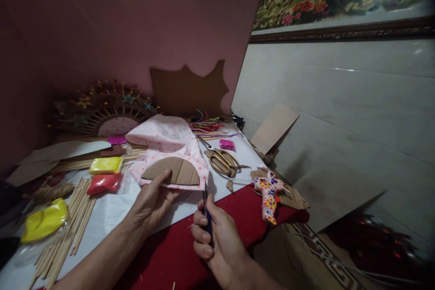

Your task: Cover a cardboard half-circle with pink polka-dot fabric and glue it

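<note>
A half-round piece of brown cardboard [183, 172] lies on pink dotted fabric [166, 133] over the white-covered table. My left hand [152, 201] pinches the cardboard and fabric together at their straight lower edge, thumb on top and fingers beneath. In my right hand [214, 233] is a small dark-blue-handled cutting tool [207, 217], its tip pointing up at the fabric's lower right corner. The fingers curl round its handle, and its lower part is hidden by them.
Gold-handled scissors [222, 161] and a pink packet [227, 145] lie right of the fabric. Wooden sticks [73, 222], yellow [106, 165] and red packets [104, 183] are at left. A flowered glue gun [270, 192] rests on red cloth [238, 213]. A decorated fan shape [108, 104] stands behind.
</note>
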The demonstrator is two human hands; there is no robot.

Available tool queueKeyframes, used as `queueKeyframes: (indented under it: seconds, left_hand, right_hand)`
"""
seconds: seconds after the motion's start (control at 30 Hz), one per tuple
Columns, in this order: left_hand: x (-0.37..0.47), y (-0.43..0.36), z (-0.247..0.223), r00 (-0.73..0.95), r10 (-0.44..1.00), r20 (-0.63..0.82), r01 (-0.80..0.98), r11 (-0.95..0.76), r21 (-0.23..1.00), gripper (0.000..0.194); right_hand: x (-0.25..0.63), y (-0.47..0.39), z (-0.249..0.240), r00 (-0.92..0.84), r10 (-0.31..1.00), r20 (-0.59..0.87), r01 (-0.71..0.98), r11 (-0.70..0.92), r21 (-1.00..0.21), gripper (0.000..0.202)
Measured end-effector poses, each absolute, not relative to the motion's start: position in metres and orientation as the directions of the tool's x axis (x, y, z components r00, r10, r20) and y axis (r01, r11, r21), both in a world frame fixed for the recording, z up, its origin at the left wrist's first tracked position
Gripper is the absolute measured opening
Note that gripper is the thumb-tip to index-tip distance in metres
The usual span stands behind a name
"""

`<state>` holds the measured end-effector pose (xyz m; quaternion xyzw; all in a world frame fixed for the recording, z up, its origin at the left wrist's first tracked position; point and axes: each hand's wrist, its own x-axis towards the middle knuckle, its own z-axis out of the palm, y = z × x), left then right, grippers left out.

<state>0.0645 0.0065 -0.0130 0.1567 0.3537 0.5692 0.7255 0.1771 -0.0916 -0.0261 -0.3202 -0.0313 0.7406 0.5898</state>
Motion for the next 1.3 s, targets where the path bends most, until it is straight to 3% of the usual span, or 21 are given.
queueKeyframes:
  seconds: [0.33, 0.63, 0.87, 1.13, 1.3]
  left_hand:
    - [0.066, 0.007, -0.014, 0.092, 0.941, -0.327, -0.703, 0.294, 0.648, 0.030]
    - [0.065, 0.006, -0.014, 0.098, 0.947, -0.305, -0.693, 0.285, 0.662, 0.033]
    - [0.063, 0.007, -0.017, 0.123, 0.953, -0.276, -0.674, 0.284, 0.682, 0.033]
    - [0.064, 0.007, -0.015, 0.126, 0.951, -0.281, -0.682, 0.289, 0.672, 0.030]
    - [0.064, 0.007, -0.014, 0.110, 0.951, -0.288, -0.688, 0.282, 0.669, 0.032]
  right_hand:
    - [0.173, -0.093, -0.032, -0.047, 0.904, -0.425, -0.851, -0.259, -0.456, 0.049]
    - [0.175, -0.094, -0.026, -0.115, 0.876, -0.469, -0.849, -0.332, -0.411, 0.028]
    - [0.178, -0.093, -0.019, -0.164, 0.858, -0.486, -0.863, -0.363, -0.351, 0.029]
    - [0.182, -0.088, -0.021, -0.205, 0.859, -0.470, -0.851, -0.393, -0.348, 0.030]
    - [0.183, -0.089, -0.024, -0.138, 0.886, -0.442, -0.856, -0.331, -0.397, 0.027]
